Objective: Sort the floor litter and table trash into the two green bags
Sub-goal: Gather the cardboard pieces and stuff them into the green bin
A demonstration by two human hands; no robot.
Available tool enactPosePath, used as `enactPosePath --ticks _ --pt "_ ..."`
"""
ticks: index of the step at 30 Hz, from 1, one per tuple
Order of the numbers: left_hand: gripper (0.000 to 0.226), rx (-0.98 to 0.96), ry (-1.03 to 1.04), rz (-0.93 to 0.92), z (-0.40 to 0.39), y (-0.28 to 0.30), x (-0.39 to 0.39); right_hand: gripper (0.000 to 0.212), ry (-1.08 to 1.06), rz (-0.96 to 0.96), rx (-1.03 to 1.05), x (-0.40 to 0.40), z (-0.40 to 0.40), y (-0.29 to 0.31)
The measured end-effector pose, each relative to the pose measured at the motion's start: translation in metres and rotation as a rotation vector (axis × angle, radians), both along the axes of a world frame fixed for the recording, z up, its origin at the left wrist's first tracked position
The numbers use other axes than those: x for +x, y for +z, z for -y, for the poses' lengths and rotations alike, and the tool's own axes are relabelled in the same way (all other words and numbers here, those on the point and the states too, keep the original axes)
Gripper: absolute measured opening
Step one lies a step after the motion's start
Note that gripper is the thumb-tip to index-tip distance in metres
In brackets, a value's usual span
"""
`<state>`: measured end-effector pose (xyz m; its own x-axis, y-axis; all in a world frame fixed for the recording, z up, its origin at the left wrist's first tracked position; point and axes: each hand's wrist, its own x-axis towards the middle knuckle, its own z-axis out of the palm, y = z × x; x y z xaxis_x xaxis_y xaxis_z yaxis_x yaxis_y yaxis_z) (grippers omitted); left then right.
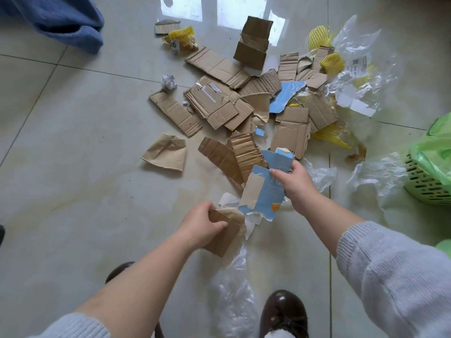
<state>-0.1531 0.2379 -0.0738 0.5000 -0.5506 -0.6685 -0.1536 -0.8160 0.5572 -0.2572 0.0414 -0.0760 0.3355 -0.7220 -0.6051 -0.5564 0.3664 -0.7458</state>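
Low over the tile floor [73, 167], I'm mid-pickup, gathering paper/card. My right hand [296, 181] pinches a torn blue carton piece [266, 191], glossy w/ ragged edges; my left hand [202, 223] grips a folded brown card scrap [227, 230], matte and creased. Next, I judge: carry both to the green bag [432, 152] in its basket at right. Corrugated cardboard pile [231, 103] and crinkly clear plastic film [361, 69] lie scattered beyond.

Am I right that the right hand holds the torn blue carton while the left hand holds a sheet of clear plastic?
Not quite. In the head view the left hand grips a folded piece of brown cardboard, not clear plastic. The right hand does hold the torn blue carton.
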Motion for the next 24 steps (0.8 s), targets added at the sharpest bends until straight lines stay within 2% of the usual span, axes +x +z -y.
enactPosePath --ticks 6,10,13,16,18,21,24 --pt "0.030 -0.164 0.375 -0.245 -0.017 0.023 0.052 0.023 -0.217 0.188 0.142 0.004 0.001 0.010" --pt "0.036 -0.255 0.512 -0.338 -0.029 0.032 0.082 0.022 -0.236 0.228 0.232 0.011 -0.004 0.018" --pt "0.031 -0.254 0.567 -0.303 -0.039 0.024 0.097 0.018 -0.046 0.190 0.358 0.008 -0.009 0.024" --pt "0.026 -0.212 0.579 -0.266 -0.047 0.014 0.099 0.019 0.222 0.017 0.414 0.001 -0.017 0.019" --pt "0.025 -0.170 0.602 -0.248 -0.048 0.005 0.097 0.024 0.266 -0.071 0.404 -0.002 -0.023 0.009" --pt "0.029 -0.127 0.643 -0.223 -0.050 -0.009 0.091 0.030 0.324 -0.166 0.319 -0.005 -0.033 -0.002" --pt "0.030 -0.114 0.701 -0.233 -0.051 -0.016 0.085 0.028 0.469 -0.252 0.081 -0.004 -0.041 -0.011"
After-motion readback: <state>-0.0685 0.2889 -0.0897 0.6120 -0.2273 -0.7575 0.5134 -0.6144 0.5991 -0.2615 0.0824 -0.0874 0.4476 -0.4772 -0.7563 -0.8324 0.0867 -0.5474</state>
